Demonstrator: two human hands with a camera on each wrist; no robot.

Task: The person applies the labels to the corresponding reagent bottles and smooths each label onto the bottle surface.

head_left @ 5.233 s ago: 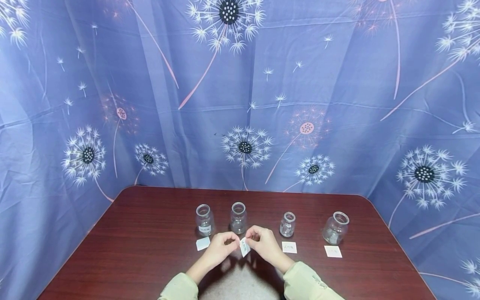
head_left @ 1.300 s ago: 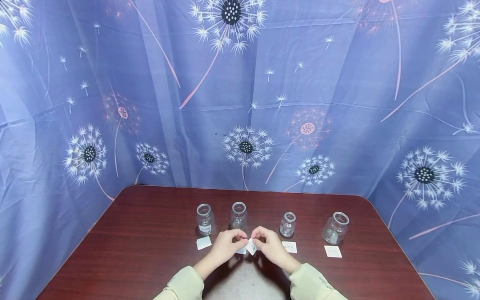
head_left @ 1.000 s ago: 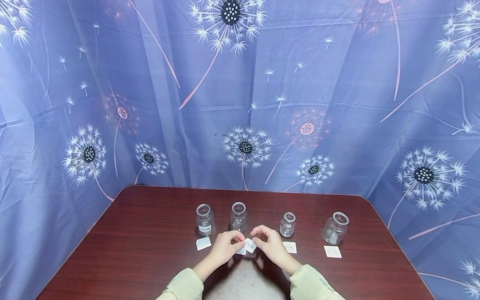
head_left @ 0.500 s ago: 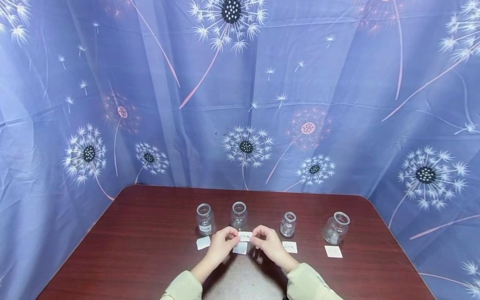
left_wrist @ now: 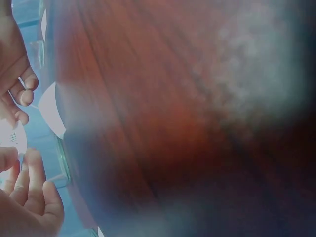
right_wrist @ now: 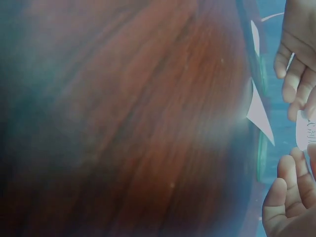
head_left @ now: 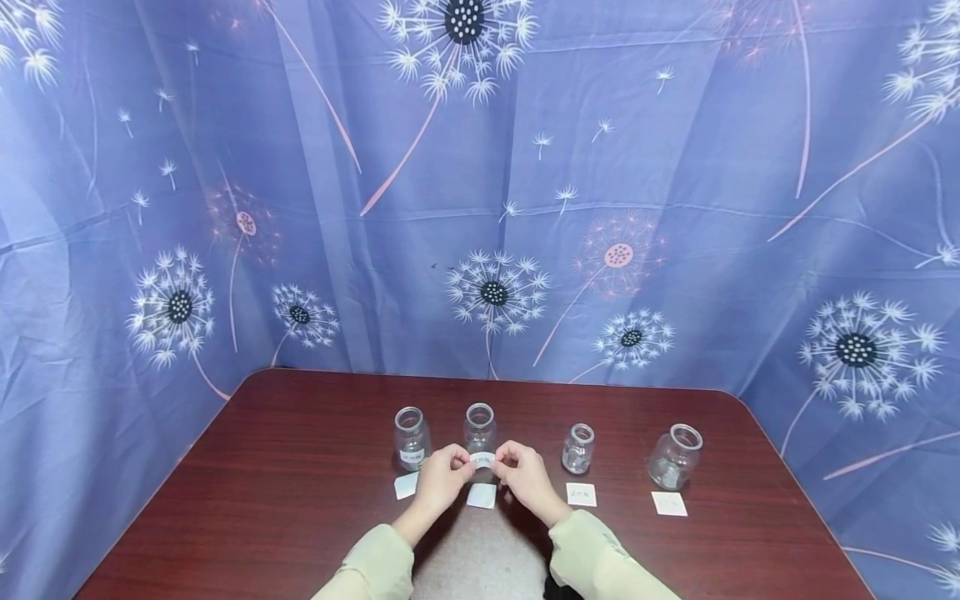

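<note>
Between my two hands a small white label with handwriting [head_left: 482, 459] is stretched and slightly bowed. My left hand [head_left: 441, 482] pinches its left end between thumb and fingers, and my right hand [head_left: 527, 479] pinches the right end. Just behind it stands a clear glass jar [head_left: 480, 423], second from the left; whether the label touches the glass I cannot tell. Below the label, a blank white square of paper [head_left: 482, 496] lies on the table. Both wrist views catch the label at their edge, the left wrist view with its white face [left_wrist: 16, 140] partly hidden by fingers.
The leftmost jar [head_left: 411, 427] bears a written label [head_left: 412, 457], with a white paper [head_left: 406, 485] before it. To the right stand a smaller jar [head_left: 578, 450] and a wide one [head_left: 675, 457], each with a written white square [head_left: 581, 494] in front. A patterned curtain [head_left: 390, 275] surrounds the reddish-brown table [head_left: 300, 475].
The label, earlier tilted between my fingers, was turned level and then carried forward to the second jar. Both hands moved forward with it, uncovering the paper square beneath.
</note>
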